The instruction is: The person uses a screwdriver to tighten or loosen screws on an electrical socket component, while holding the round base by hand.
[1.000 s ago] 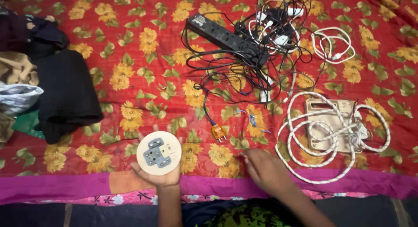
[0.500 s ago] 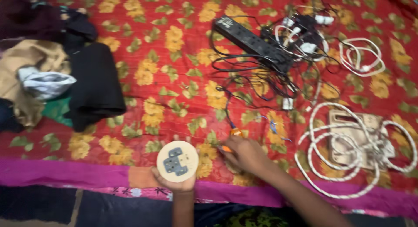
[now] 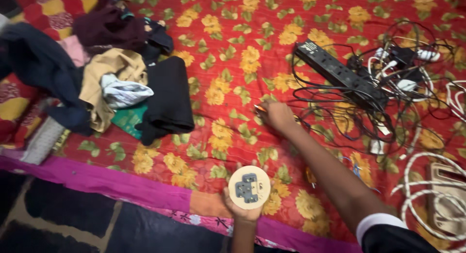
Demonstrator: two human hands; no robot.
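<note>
The left hand (image 3: 241, 208) cups one round cream socket plate (image 3: 249, 187), its grey plastic insert facing up, low over the quilt's magenta border. The right hand (image 3: 277, 115) pinches a small orange-handled tool (image 3: 260, 108), fingers closed round it, above the red floral quilt (image 3: 233, 54). Beyond lie one long black power strip (image 3: 340, 73) among tangled cables and a heap of folded clothes (image 3: 121, 88).

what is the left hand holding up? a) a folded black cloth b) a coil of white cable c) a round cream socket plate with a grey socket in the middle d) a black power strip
c: the left hand holds the round cream socket plate from below, while the black power strip lies on the floral bedspread farther off.
</note>
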